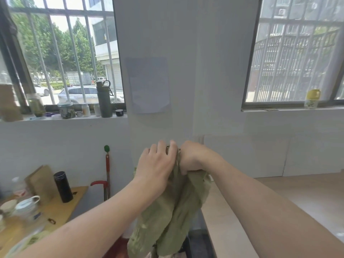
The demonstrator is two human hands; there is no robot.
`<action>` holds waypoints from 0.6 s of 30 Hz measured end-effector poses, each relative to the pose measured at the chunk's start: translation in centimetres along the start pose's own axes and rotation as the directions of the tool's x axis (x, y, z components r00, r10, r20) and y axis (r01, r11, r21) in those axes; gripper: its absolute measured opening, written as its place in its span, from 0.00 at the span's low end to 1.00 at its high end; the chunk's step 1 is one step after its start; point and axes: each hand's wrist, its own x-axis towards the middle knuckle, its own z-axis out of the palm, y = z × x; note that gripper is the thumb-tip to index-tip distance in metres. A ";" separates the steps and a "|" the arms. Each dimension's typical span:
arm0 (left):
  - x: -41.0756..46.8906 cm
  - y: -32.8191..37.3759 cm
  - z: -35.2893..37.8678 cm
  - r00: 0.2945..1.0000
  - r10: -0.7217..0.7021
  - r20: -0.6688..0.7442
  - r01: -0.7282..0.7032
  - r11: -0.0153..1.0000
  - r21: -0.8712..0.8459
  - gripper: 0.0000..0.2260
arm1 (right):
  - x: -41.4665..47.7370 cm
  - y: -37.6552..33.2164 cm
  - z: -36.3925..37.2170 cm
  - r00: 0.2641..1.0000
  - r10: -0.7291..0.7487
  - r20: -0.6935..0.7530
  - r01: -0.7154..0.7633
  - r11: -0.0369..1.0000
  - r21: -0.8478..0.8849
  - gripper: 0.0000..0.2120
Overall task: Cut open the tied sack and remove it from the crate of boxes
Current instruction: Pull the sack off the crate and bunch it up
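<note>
Gripping the sack (176, 211) at its bunched top in left hand (158, 162) and right hand (192, 159), we risk snagging hanging cloth on boxes, probably below, out of view.

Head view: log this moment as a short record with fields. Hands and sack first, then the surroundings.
sack: green fabric sack, gathered neck lifted high, body hanging loose below the hands
left hand: left hand grips the neck, fingers curled over its top
right hand: right hand holds the neck in a fist, right beside the left hand
left side: wooden table with a black flask standing upright on it
windowsill: dark green bottle upright on the left windowsill
</note>
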 end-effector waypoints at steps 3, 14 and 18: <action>0.3 -1.2 1.5 0.984 0.074 -0.165 -0.085 0.995 -0.061 0.27 | -0.8 0.3 -1.0 0.991 -0.091 0.093 0.092 0.996 -0.005 0.10; 2.6 -2.8 0.3 0.957 -0.197 0.215 0.287 0.768 -0.573 0.07 | -0.9 0.8 3.2 0.761 -0.424 -0.492 0.112 0.832 -0.544 0.38; 4.1 -3.1 -1.1 0.938 -0.212 0.273 0.345 0.628 -0.698 0.05 | -0.4 0.5 4.6 0.687 -0.342 -0.641 -0.007 0.879 -0.477 0.42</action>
